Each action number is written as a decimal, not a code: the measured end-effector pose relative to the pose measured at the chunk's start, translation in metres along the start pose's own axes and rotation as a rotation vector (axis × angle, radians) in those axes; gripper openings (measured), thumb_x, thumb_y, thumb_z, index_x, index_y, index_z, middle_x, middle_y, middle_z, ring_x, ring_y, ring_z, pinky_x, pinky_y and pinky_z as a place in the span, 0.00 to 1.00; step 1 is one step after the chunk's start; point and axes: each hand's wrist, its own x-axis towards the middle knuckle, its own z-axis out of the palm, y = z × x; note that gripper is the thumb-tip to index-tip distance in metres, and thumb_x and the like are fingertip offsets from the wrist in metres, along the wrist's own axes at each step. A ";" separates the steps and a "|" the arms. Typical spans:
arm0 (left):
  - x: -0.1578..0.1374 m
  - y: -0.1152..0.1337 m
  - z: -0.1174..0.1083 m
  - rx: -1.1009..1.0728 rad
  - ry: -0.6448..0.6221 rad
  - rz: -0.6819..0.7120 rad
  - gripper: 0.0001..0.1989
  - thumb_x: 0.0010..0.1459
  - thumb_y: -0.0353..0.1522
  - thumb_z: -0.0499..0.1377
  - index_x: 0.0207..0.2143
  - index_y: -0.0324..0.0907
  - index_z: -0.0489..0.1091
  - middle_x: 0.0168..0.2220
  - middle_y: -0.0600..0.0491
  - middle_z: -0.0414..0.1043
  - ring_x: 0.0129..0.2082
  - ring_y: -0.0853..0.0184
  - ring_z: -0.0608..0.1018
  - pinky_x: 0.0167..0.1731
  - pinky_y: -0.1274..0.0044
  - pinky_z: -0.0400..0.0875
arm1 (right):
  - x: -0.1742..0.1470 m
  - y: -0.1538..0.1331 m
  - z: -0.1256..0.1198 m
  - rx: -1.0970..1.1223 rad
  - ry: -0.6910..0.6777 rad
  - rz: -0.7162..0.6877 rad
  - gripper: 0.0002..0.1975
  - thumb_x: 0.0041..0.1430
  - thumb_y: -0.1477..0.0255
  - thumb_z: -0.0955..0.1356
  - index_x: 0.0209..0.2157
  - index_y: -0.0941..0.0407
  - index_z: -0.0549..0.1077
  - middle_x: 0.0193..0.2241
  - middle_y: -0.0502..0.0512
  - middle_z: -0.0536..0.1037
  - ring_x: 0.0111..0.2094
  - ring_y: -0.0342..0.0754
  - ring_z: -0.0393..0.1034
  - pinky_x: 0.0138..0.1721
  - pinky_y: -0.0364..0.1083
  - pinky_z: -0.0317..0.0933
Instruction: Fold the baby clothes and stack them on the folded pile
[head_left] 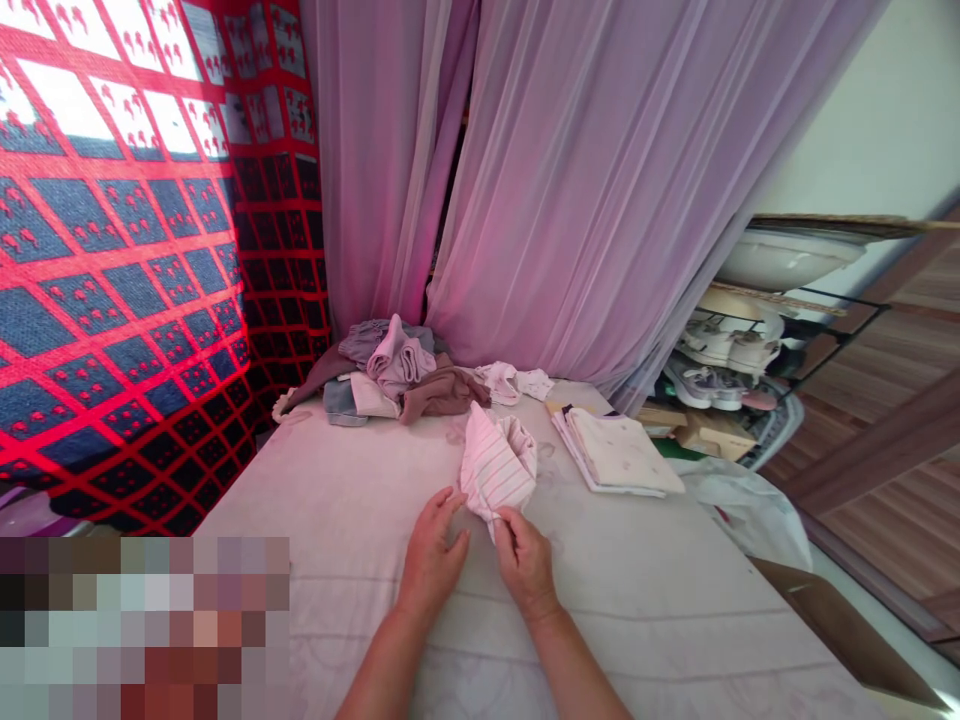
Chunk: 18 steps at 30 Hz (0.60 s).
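A pink-and-white striped cloth garment [496,465], partly folded over itself, lies on the pale bed-like surface [337,540] in front of me. My right hand [526,560] pinches its near corner between thumb and fingers. Just left of it, my left hand [435,555] has its thumb and fingers apart, with the fingertips at the garment's left edge; whether they touch it I cannot tell. The garment's exact kind is unclear because of the folds.
Behind stands a heap of clothes [397,370], beside a small white patterned cloth [514,382]. Folded white cloths [622,450] are stacked to the right. Purple curtains [585,180] hang at the back. A shoe rack [727,350] stands right, a red-and-black patterned curtain [127,250] left.
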 end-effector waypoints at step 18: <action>0.002 0.001 -0.001 -0.091 0.061 -0.066 0.19 0.49 0.34 0.62 0.46 0.47 0.73 0.52 0.48 0.70 0.51 0.61 0.72 0.46 0.71 0.69 | 0.046 0.011 0.010 0.095 -0.102 0.124 0.15 0.60 0.67 0.58 0.35 0.54 0.75 0.31 0.53 0.78 0.36 0.47 0.71 0.41 0.45 0.62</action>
